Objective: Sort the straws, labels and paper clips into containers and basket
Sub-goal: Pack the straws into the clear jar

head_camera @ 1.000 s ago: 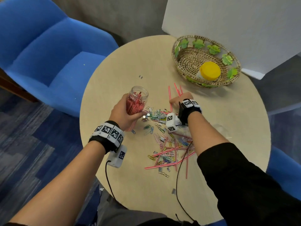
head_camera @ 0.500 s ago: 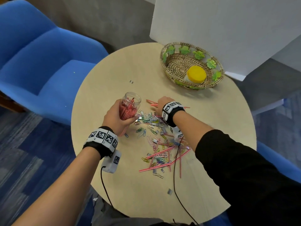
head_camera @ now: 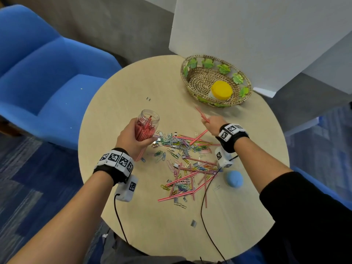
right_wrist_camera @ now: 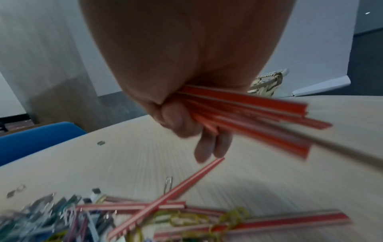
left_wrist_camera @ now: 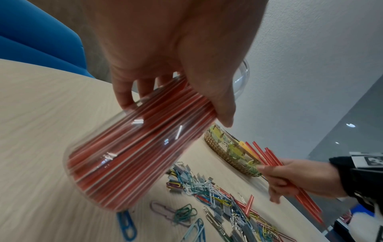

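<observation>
Red straws (right_wrist_camera: 244, 117) sit bunched in the right hand (head_camera: 213, 124), gathering underway; left hand (head_camera: 133, 141) grips the clear jar (head_camera: 146, 126); next, I judge, feeding them into its mouth.

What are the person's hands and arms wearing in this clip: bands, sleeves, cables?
Both hands, left hand and right hand, are bare. Each wrist carries a black band ringed with white square-code tags and a white camera box beneath, trailing a black cable. The left forearm is bare; the right has a black sleeve pushed up.
</observation>
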`<state>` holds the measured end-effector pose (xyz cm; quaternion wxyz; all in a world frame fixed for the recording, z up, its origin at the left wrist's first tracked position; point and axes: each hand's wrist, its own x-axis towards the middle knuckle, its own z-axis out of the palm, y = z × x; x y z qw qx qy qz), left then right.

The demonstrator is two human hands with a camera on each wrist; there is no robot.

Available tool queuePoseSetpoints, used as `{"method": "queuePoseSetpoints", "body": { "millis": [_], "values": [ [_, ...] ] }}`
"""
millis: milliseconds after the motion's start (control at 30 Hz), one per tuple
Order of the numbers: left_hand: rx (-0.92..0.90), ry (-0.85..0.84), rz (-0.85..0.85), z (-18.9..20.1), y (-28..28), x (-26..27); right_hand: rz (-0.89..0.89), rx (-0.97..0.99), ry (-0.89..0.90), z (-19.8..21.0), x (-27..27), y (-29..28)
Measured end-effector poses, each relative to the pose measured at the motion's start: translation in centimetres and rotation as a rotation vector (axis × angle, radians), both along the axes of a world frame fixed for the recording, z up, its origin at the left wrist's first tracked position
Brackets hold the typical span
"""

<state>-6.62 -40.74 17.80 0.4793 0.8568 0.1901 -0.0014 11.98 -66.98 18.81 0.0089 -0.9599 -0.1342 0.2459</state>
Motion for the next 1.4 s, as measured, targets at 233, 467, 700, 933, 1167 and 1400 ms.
{"method": "queuePoseSetpoints", "body": {
  "millis": [233,467,700,933,1167,1400],
  "values": [
    [-0.003,-0.005,0.012,0.1,-0.3,-0.1,0.179,-0.001,0.056,-2.2,-2.0,0.1],
    [0.009,-0.010,0.017,0.2,-0.4,0.0,0.300,-0.114,-0.053,-3.0,-2.5,1.0],
    [0.012,-0.010,0.022,-0.2,-0.5,0.2,0.296,-0.219,-0.041,-2.3,-2.9,3.3],
    [0.028,-0.014,0.010,-0.5,-0.6,0.3,0.209,-0.123,-0.029,-3.1,-2.7,3.0],
    [0.001,-0.010,0.006,-0.5,-0.3,0.4,-0.142,0.245,0.104,-3.5,-2.4,-1.4],
    [-0.009,-0.020,0.017,-0.5,-0.4,0.5,-0.837,1.019,0.385,-1.6,-3.2,-3.9]
  ]
}}
